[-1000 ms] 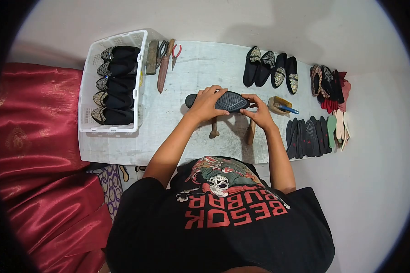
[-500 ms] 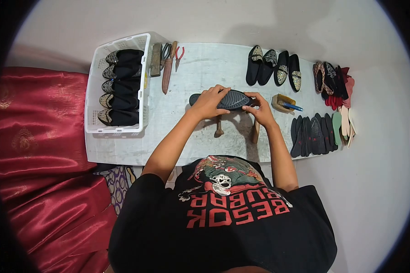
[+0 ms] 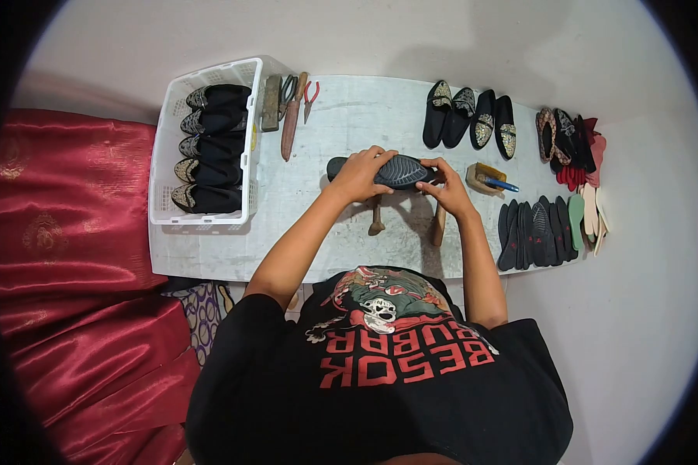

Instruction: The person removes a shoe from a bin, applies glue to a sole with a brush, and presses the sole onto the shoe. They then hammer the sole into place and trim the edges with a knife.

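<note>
In the head view, a black shoe [image 3: 402, 172] lies on its side or upside down between my hands, its ridged grey-black sole facing up. My left hand [image 3: 362, 175] is closed around its left part, fingers over the far edge and thumb near the sole. At its right end, my right hand [image 3: 445, 189] grips the tip between thumb and fingers. Below the shoe, a brownish tool end [image 3: 376, 218] and a wooden handle [image 3: 439, 225] show on the table; whether they belong to one tool is hidden.
A white plastic basket [image 3: 250, 178] holds several black shoes at left. Beside it lie a block [image 3: 271, 103], a sheathed blade [image 3: 290, 130] and red-handled pliers [image 3: 311, 101]. At right are decorated shoes [image 3: 483, 122], a glue container [image 3: 482, 177] with a blue-handled brush, and several soles [image 3: 541, 232].
The whole scene sits slightly further right and lower, as the camera has shifted a little. Both hands keep the same hold on the shoe, which shows its sole at nearly the same angle.
</note>
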The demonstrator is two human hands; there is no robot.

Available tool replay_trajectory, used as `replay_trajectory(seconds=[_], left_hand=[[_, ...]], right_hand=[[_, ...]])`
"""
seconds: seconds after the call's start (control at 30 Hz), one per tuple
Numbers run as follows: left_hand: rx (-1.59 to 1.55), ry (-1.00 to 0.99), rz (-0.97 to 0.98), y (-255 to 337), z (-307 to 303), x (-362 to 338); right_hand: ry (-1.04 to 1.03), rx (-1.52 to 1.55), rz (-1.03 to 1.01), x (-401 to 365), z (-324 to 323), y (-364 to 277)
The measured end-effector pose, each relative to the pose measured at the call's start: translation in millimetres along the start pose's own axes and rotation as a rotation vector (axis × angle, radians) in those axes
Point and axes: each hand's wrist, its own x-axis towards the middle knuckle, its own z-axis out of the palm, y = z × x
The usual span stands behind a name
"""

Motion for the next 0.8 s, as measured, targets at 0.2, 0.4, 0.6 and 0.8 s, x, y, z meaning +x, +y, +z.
replay_trajectory(seconds=[0.2,0.4,0.6,0.8], left_hand=[[0.001,-0.057,-0.085,2.5,-1.2,3.4],[-0.015,-0.026,-0.060,-1.4,3.4,2.7],[-0.045,-0.043,-0.094,0.6,2.3,3.8],[-0.015,-0.025,-0.078,-0.3,5.5,3.0]], right_hand=[[0.016,-0.029,0.028,-4.6,3.5,-2.6],[0.008,-0.077,-0.008,-5.0,2.3,-7.7],[0.012,0.132,0.035,0.0,6.0,2.5],[0.014,0.141,0.019,-1.9,7.6,6.0]])
